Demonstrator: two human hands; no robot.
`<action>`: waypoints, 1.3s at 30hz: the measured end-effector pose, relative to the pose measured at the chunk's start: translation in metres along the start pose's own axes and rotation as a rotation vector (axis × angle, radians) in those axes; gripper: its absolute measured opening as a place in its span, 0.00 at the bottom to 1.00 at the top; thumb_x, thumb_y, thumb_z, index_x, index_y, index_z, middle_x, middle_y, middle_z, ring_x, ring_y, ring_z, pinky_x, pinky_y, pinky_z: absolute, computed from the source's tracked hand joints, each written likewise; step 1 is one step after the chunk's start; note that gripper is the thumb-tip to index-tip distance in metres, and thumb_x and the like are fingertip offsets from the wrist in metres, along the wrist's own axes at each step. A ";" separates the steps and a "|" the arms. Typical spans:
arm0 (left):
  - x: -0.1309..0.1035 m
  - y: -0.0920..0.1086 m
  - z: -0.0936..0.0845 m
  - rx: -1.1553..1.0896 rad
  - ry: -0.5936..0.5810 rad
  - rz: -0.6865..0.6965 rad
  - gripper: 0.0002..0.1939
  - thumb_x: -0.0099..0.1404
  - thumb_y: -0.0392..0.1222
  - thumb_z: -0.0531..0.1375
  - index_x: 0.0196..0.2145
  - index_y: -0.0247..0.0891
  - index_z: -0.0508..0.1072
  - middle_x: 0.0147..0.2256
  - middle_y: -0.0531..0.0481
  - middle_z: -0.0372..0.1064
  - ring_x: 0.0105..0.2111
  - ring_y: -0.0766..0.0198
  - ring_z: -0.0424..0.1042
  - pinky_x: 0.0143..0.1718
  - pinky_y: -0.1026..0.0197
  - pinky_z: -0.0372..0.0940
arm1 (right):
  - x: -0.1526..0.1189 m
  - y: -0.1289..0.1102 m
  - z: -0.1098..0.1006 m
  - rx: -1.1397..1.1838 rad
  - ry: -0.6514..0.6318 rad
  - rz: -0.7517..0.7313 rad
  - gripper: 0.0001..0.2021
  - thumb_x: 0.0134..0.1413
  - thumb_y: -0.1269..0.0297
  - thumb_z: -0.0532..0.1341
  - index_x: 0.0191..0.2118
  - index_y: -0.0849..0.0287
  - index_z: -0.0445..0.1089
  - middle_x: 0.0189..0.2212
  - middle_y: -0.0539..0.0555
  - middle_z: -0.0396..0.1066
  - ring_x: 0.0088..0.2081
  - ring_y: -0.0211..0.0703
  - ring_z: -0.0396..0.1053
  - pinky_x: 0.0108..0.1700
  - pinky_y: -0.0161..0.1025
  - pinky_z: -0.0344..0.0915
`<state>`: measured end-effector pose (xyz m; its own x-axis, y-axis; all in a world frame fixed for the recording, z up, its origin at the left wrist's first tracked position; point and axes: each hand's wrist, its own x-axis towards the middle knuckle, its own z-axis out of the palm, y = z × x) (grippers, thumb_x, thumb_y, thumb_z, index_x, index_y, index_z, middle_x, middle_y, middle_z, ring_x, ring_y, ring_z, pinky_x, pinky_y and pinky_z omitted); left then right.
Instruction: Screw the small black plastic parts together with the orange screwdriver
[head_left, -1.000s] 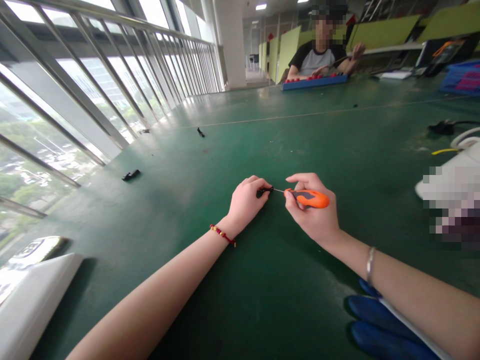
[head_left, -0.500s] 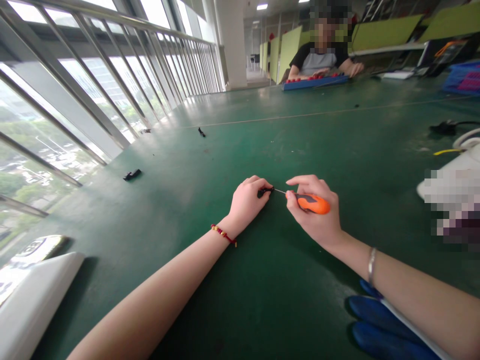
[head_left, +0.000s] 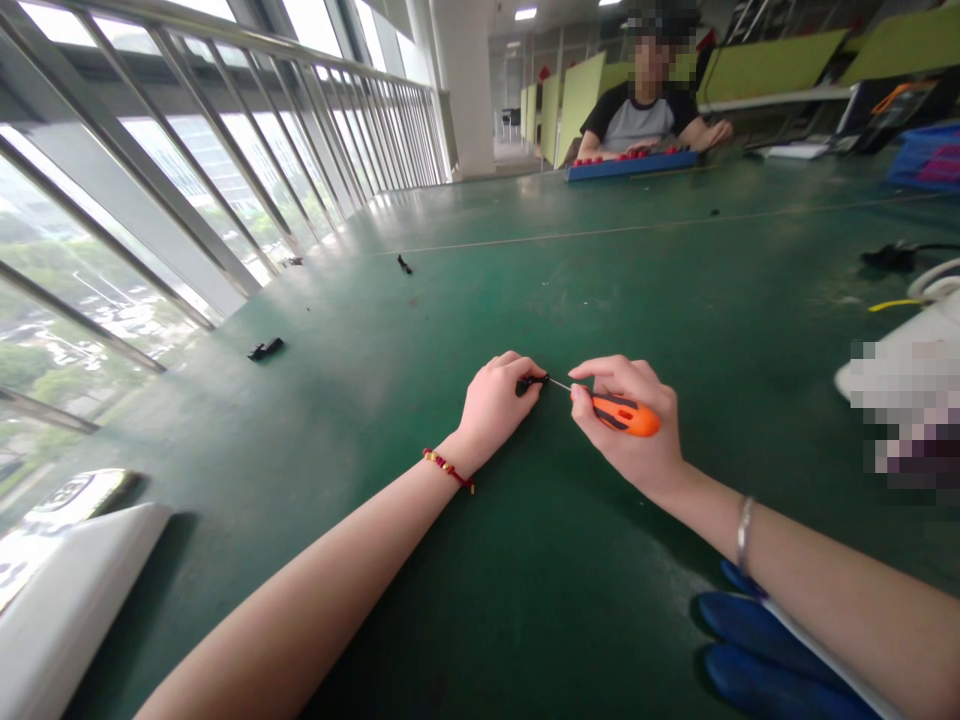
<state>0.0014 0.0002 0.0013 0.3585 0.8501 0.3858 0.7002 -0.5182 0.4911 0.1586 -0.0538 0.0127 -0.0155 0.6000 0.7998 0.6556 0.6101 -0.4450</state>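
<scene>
My left hand point(head_left: 498, 396) rests on the green table point(head_left: 465, 560) and pinches a small black part point(head_left: 531, 383) between thumb and fingers; its exact kind is too small to make out. My right hand point(head_left: 637, 425) is closed on a screwdriver point(head_left: 628, 414) with an orange and dark grey handle. The thin metal shaft points left, and its tip meets the right end of the black part. My right index finger stretches along above the shaft.
Two more black parts point(head_left: 266, 349) lie at the left. White boxy objects point(head_left: 97, 590) stand at the near left, blue gloves point(head_left: 772, 640) under my right forearm. A black plug point(head_left: 889, 257) and cable sit at right. Across the table a person point(head_left: 641, 120) sits behind a blue tray point(head_left: 634, 166).
The screwdriver handle has turned a little and dipped slightly in my right hand, whose fingers have shifted. My left hand and the black part stay in place.
</scene>
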 end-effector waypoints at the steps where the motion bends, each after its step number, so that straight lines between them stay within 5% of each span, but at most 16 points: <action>1: 0.000 0.000 0.000 0.001 0.000 0.000 0.07 0.59 0.34 0.58 0.34 0.39 0.75 0.35 0.50 0.71 0.37 0.62 0.70 0.40 0.61 0.66 | 0.000 0.001 0.001 0.014 0.015 0.016 0.05 0.49 0.69 0.60 0.35 0.54 0.67 0.17 0.44 0.63 0.24 0.38 0.62 0.34 0.38 0.62; 6: 0.000 0.001 0.000 -0.003 0.006 0.008 0.07 0.59 0.33 0.58 0.34 0.39 0.75 0.36 0.50 0.71 0.37 0.62 0.70 0.40 0.61 0.66 | -0.001 0.005 0.002 0.061 0.040 0.055 0.13 0.48 0.68 0.60 0.43 0.55 0.64 0.24 0.46 0.62 0.25 0.38 0.62 0.35 0.40 0.62; 13: 0.000 0.000 0.000 0.006 -0.003 0.001 0.06 0.59 0.34 0.58 0.34 0.40 0.75 0.36 0.50 0.72 0.37 0.62 0.71 0.40 0.61 0.67 | 0.000 0.000 -0.001 -0.002 -0.034 -0.017 0.02 0.51 0.68 0.59 0.29 0.55 0.66 0.13 0.41 0.58 0.18 0.34 0.57 0.36 0.40 0.59; 22: 0.000 0.000 0.000 0.001 0.000 0.003 0.07 0.59 0.34 0.58 0.34 0.40 0.75 0.36 0.51 0.72 0.37 0.62 0.71 0.40 0.60 0.67 | -0.001 0.005 0.002 0.067 0.021 0.067 0.13 0.49 0.68 0.60 0.43 0.56 0.64 0.25 0.47 0.62 0.26 0.39 0.63 0.35 0.40 0.62; 29: 0.000 0.001 -0.001 0.004 -0.007 0.003 0.07 0.60 0.34 0.57 0.34 0.40 0.75 0.37 0.50 0.72 0.38 0.62 0.71 0.41 0.60 0.67 | 0.001 0.000 -0.002 -0.025 -0.010 -0.019 0.02 0.50 0.68 0.59 0.28 0.55 0.66 0.16 0.44 0.59 0.21 0.37 0.60 0.32 0.37 0.59; 39: 0.000 0.001 0.000 0.003 -0.007 0.008 0.07 0.60 0.34 0.57 0.34 0.40 0.75 0.37 0.50 0.72 0.38 0.62 0.71 0.41 0.60 0.67 | 0.001 0.002 -0.001 -0.026 -0.030 0.029 0.05 0.49 0.66 0.59 0.35 0.55 0.66 0.18 0.44 0.59 0.22 0.37 0.60 0.33 0.38 0.60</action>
<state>0.0016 -0.0004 0.0018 0.3681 0.8465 0.3846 0.6991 -0.5247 0.4858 0.1607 -0.0524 0.0124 -0.0191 0.6327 0.7741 0.6757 0.5788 -0.4565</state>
